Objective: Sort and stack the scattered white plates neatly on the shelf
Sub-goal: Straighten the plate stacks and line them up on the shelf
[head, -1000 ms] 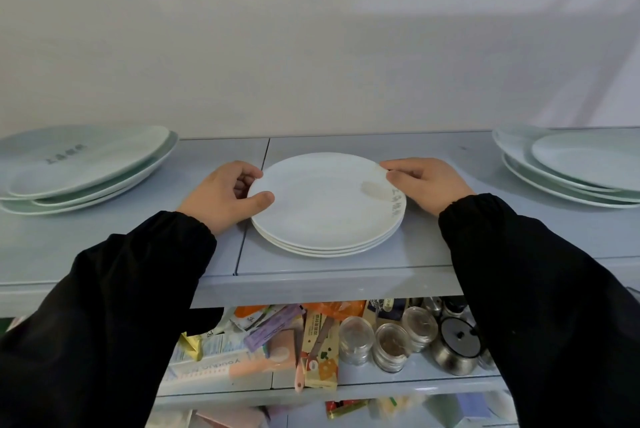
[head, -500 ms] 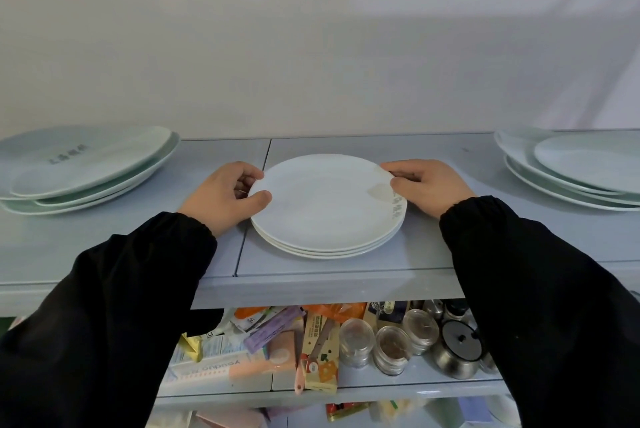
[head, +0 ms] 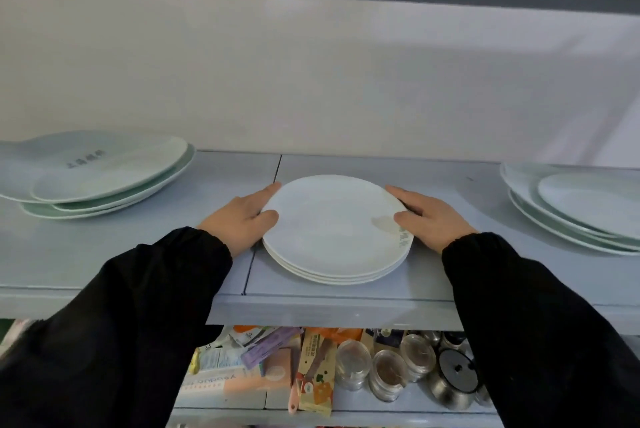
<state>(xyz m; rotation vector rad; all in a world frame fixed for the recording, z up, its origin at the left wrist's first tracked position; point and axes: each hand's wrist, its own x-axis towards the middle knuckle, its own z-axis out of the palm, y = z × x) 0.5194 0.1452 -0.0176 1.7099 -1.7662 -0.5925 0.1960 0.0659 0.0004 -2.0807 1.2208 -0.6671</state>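
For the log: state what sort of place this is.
Likely a home kitchen or pantry rack: stacked white plates on a grey shelf, with glass jars, a steel pot and food packets stored underneath.

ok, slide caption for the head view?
Left hand and right hand touch opposite sides of the centre plate stack on the shelf, between left pile and right pile.

The left sleeve (head: 114, 323) and right sleeve (head: 540, 323) are loose black fabric, gathered at the wrists; the left hand (head: 242, 219) and right hand (head: 433, 219) are bare.
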